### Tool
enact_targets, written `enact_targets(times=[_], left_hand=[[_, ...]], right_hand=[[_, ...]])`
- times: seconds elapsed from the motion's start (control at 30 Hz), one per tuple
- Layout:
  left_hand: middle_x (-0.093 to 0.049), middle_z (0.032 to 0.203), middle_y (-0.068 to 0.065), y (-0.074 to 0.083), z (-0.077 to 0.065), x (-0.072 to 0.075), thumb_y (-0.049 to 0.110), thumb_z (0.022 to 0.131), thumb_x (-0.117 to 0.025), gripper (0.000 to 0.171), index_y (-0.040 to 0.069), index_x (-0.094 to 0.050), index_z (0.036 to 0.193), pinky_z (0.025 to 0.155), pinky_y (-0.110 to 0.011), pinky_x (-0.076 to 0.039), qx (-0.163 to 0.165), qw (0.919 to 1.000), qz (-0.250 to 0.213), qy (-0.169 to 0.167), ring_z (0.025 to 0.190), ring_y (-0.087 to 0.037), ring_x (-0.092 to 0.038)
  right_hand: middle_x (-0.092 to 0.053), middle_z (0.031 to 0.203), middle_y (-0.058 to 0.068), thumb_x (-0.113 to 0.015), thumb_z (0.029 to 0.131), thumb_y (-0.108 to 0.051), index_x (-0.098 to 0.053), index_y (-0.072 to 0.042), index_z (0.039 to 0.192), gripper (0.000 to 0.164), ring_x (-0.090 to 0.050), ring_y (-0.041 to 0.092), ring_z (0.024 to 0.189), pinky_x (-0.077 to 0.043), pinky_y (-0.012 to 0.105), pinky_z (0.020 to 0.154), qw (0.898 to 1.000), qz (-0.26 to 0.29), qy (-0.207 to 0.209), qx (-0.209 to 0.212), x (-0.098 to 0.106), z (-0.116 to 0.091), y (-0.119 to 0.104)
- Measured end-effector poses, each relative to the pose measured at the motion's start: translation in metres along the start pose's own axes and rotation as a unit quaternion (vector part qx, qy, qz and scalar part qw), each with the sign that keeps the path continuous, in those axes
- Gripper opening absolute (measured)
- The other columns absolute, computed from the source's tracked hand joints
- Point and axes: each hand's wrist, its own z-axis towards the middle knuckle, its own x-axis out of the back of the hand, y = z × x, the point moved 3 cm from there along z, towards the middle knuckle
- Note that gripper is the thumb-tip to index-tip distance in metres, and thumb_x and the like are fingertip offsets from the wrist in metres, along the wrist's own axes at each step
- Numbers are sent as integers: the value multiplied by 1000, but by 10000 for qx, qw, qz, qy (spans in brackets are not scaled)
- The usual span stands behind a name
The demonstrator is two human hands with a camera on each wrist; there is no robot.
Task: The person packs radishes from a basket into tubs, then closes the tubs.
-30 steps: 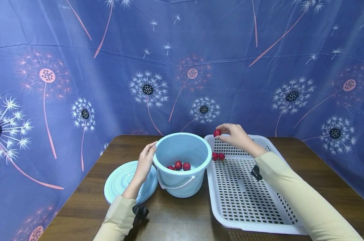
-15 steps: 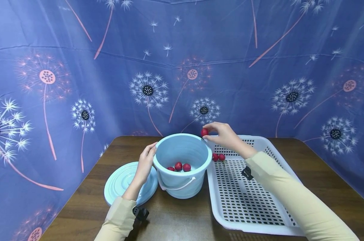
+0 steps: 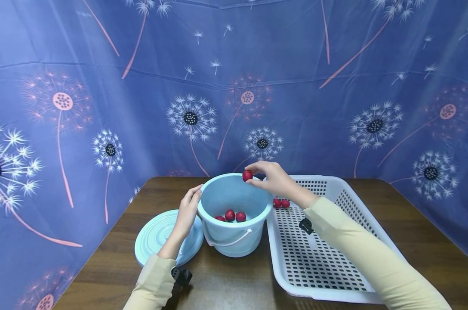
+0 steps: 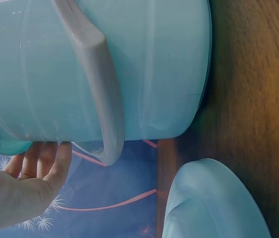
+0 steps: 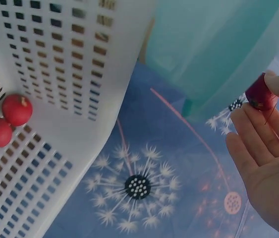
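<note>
In the head view a light blue bucket (image 3: 234, 247) stands on the table with several red radishes (image 3: 229, 215) at its bottom. My left hand (image 3: 187, 210) touches the bucket's left side near the rim. Its fingers lie fairly straight against the outer wall in the left wrist view. Over the bucket's mouth, my right hand (image 3: 274, 177) pinches a red radish (image 3: 247, 175) between thumb and fingertips. A thin root hangs from that radish (image 5: 260, 94) in the right wrist view. Two more radishes (image 5: 17, 109) lie in the far left corner of the white basket (image 3: 274, 258).
Left of the bucket lies a round light blue lid (image 3: 152, 237), partly behind my left forearm. The bucket's pale handle (image 3: 232, 242) hangs down its front. A blue dandelion-print curtain (image 3: 234, 64) rises behind the wooden table (image 3: 234, 286).
My right hand has carried the radish left from above the basket to over the bucket's mouth. My left hand has stayed at the bucket's side.
</note>
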Motion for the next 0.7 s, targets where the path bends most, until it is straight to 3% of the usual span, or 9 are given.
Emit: enact_targets(times=[0.33, 0.7], left_hand=[[-50, 138, -9, 0, 0, -1, 32, 99, -43, 40, 10, -51, 132, 107, -46, -31, -28, 10000, 7, 53, 128, -26, -43], [-51, 137, -9, 0, 0, -1, 32, 99, -43, 41, 10, -51, 132, 104, -45, -35, -65, 10000, -3, 71, 126, -26, -45]], right_hand=[[-67, 108, 6, -72, 82, -16, -64, -6, 118, 38, -62, 19, 101, -49, 39, 90, 9991, -30, -160, 403, -19, 11, -8], [-66, 108, 6, -72, 82, -15, -64, -5, 116, 35, -62, 19, 101, -50, 35, 88, 9953, -184, -656, 688, -42, 21, -18]])
